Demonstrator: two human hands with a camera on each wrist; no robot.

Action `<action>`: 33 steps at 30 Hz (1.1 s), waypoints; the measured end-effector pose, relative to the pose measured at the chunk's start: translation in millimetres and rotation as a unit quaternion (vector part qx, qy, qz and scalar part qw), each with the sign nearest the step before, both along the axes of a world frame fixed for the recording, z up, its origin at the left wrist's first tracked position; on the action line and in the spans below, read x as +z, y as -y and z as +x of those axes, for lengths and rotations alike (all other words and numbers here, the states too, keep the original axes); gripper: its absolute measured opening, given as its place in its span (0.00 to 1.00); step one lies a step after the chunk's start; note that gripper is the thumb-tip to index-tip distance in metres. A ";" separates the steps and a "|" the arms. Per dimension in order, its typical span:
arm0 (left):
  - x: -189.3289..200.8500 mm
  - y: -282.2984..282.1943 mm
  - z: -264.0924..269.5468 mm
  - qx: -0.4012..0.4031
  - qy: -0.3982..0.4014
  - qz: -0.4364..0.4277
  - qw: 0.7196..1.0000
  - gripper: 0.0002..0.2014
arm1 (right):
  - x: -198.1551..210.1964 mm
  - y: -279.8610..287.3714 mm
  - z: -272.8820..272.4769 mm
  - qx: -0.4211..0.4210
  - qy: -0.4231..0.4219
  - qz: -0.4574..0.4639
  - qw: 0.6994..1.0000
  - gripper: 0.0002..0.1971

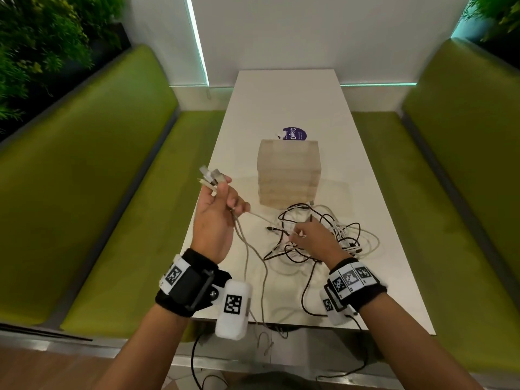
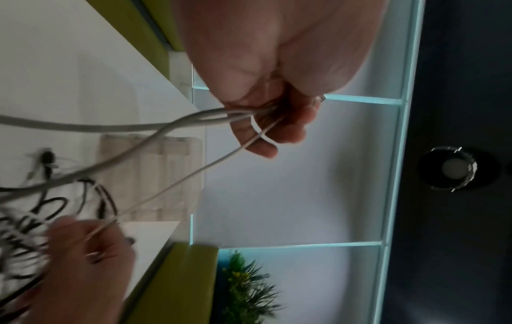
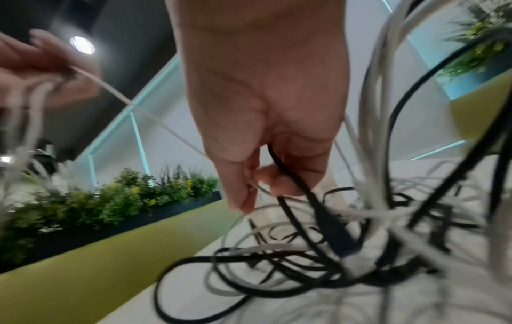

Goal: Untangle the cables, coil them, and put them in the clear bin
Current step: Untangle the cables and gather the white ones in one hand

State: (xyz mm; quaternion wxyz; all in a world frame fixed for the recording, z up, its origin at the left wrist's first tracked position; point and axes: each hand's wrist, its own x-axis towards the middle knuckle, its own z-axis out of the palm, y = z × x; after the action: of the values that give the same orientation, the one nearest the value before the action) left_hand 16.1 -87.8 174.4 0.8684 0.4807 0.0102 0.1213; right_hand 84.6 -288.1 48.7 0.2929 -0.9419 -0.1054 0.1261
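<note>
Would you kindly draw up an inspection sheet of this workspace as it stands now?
Surface: white table, cables partly over its near edge.
Job's things: tangled cables lie in front of the clear bin; no cables seen in it.
Clutter: purple sticker behind the bin.
Grippers: left hand grips several white cable ends; right hand pinches strands in the tangle.
Cables: black and white, none coiled; one white strand runs between the hands.
Surroundings: green benches, plants.
</note>
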 end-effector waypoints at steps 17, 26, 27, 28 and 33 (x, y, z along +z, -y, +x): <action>-39.3 13.6 14.8 -0.104 -0.138 0.400 0.900 0.18 | 35.2 3.5 9.3 -0.011 -0.009 0.046 0.999 0.16; -59.7 55.2 21.0 -0.099 -0.144 0.377 0.909 0.11 | 52.8 -3.0 -2.3 0.025 0.050 0.033 0.998 0.13; -57.1 55.8 19.7 -0.099 -0.156 0.342 0.921 0.12 | 53.7 -3.4 -2.8 0.022 0.065 0.030 0.997 0.12; -54.6 56.3 18.8 -0.097 -0.169 0.311 0.930 0.12 | 55.6 -4.9 -3.8 0.021 0.082 0.026 0.996 0.12; -52.2 57.7 21.2 -0.057 -0.219 0.215 0.950 0.20 | 59.6 -19.6 -11.3 -0.003 0.206 -0.051 0.977 0.15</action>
State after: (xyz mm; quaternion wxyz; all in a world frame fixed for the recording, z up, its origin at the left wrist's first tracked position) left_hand 37.3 -145.6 122.2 0.7263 0.6705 0.1466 -0.0380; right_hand 73.3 -268.5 108.2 0.2171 -0.9616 -0.1540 -0.0663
